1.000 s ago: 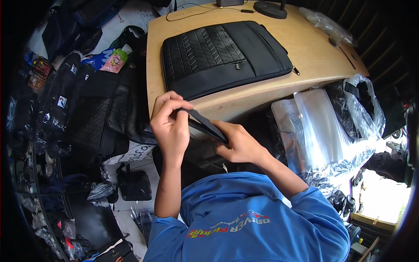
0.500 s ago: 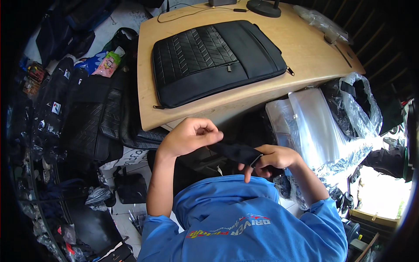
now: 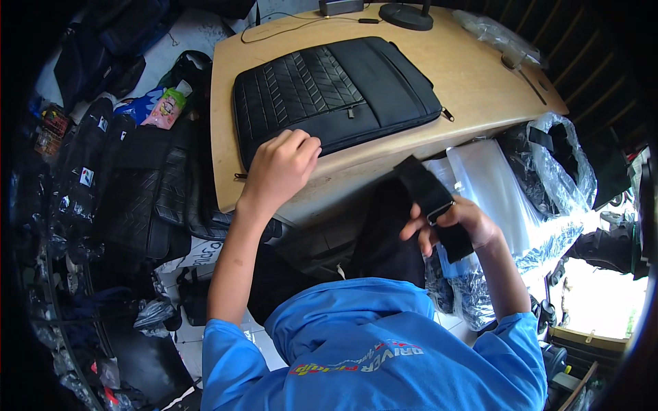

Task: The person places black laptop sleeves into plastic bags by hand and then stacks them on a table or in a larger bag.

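A black flat laptop bag (image 3: 384,82) with a chevron-patterned panel lies on the wooden table. My left hand (image 3: 284,161) is at its near edge, fingers curled closed; whatever they may hold is hidden. Off the table's front edge, to the right, my right hand (image 3: 469,222) grips a black strap (image 3: 426,185) at a thin metal buckle (image 3: 440,211). One end of the strap points up toward the table, and the other hangs below my fingers. Zipper pulls stick out at the bag's near left and right corners.
Clear plastic sleeves (image 3: 490,185) and plastic-wrapped goods are stacked right of my right hand. More black bags (image 3: 133,192) are piled left of the wooden table (image 3: 473,89). A black stand base (image 3: 406,16) and a cable (image 3: 274,33) occupy the table's far side.
My left hand has left the strap and moved up to the bag's near edge. My right hand has moved right and up with the strap, which is now tilted upward.
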Motion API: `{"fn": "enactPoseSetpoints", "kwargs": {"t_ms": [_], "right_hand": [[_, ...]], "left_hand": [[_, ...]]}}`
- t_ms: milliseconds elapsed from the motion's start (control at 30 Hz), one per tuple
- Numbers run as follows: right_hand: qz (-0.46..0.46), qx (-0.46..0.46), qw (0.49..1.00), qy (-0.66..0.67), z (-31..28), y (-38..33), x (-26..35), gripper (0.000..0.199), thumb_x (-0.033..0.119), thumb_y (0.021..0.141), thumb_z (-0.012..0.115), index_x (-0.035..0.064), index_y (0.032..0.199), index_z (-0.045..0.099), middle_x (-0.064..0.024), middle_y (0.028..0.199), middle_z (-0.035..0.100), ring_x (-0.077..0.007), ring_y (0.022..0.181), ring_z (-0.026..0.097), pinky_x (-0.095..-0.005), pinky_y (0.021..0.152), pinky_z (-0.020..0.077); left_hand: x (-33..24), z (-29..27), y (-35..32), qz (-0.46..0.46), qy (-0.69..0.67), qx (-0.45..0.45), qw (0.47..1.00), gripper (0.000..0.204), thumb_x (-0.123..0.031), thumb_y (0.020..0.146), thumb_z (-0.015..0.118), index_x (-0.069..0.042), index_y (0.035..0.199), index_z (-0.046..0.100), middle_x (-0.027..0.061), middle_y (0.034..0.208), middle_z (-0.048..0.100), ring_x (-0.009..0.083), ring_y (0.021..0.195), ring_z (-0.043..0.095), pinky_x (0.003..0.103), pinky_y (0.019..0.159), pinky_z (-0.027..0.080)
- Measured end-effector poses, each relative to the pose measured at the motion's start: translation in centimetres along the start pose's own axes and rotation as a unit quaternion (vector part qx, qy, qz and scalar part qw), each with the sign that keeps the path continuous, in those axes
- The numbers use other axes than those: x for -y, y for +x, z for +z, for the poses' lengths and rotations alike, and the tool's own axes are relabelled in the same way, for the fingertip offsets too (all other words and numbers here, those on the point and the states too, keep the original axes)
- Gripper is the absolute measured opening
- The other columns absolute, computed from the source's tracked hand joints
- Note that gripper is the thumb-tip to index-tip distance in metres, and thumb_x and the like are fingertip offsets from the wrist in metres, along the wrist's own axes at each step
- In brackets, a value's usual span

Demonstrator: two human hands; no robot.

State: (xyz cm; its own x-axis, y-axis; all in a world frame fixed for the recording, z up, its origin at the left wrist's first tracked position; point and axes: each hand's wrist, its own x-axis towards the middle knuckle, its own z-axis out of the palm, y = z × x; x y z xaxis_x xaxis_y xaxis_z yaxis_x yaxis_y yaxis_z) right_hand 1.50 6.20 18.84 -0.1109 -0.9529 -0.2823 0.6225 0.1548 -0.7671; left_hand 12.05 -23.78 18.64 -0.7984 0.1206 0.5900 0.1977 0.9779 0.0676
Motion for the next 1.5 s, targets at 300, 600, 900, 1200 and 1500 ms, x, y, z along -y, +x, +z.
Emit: {"fn": "enactPoseSetpoints", "kwargs": {"t_ms": [300, 600, 900, 1200, 1500], "right_hand": [[-0.136, 0.092, 0.972, 0.171, 1.5, 4.4, 2.0, 0.051, 0.011, 0.074, 0.043, -0.0077, 0.122, 0.041, -0.0261, 0.100, 0.060, -0.0261, 0.067, 0.062, -0.0355, 0.067, 0.0513], [-0.137, 0.025, 0.918, 0.371, 1.3, 14.6, 3.2, 0.041, 0.005, 0.081, 0.035, -0.0115, 0.118, 0.040, -0.0217, 0.108, 0.059, -0.0296, 0.084, 0.063, -0.0394, 0.082, 0.0534], [-0.357, -0.102, 0.869, 0.326, 2.3, 24.5, 5.3, 0.032, 0.030, 0.094, 0.039, 0.0038, 0.102, 0.056, -0.0139, 0.099, 0.061, -0.0275, 0.088, 0.060, -0.0404, 0.077, 0.0517], [-0.380, -0.050, 0.881, 0.279, 1.2, 27.7, 7.7, 0.030, 0.026, 0.090, 0.047, 0.0037, 0.107, 0.056, -0.0123, 0.105, 0.062, -0.0246, 0.090, 0.061, -0.0375, 0.075, 0.0522], [-0.356, -0.208, 0.910, -0.028, -0.3, 24.6, 9.7, 0.031, 0.024, 0.086, 0.052, 0.0044, 0.110, 0.057, -0.0115, 0.108, 0.062, -0.0233, 0.091, 0.061, -0.0360, 0.074, 0.0523]], "left_hand": [[-0.2, -0.8, 2.4, 0.035, -0.017, -0.163, 0.986, 0.011, 0.003, 0.075, 0.061, -0.001, 0.081, 0.053, 0.0099, 0.074, 0.054, 0.0258, 0.065, 0.060, 0.033, 0.055, 0.051], [-1.4, -2.0, 3.7, -0.038, -0.122, -0.173, 0.977, 0.009, 0.002, 0.079, 0.060, 0.000, 0.085, 0.053, 0.0131, 0.077, 0.055, 0.0294, 0.067, 0.060, 0.036, 0.057, 0.048], [-2.8, -2.7, 4.8, -0.058, -0.131, -0.204, 0.968, 0.007, 0.002, 0.079, 0.061, 0.000, 0.085, 0.058, 0.0077, 0.073, 0.057, 0.0153, 0.056, 0.055, 0.027, 0.052, 0.044], [-3.7, -2.4, 5.4, -0.035, -0.136, -0.209, 0.968, 0.007, 0.002, 0.080, 0.061, 0.000, 0.085, 0.058, 0.0083, 0.074, 0.057, 0.0153, 0.055, 0.056, 0.027, 0.051, 0.044], [-3.9, -2.9, 5.6, -0.055, -0.159, -0.192, 0.967, 0.006, 0.001, 0.079, 0.060, 0.000, 0.083, 0.055, 0.0130, 0.074, 0.056, 0.0292, 0.061, 0.058, 0.035, 0.052, 0.046]]}}
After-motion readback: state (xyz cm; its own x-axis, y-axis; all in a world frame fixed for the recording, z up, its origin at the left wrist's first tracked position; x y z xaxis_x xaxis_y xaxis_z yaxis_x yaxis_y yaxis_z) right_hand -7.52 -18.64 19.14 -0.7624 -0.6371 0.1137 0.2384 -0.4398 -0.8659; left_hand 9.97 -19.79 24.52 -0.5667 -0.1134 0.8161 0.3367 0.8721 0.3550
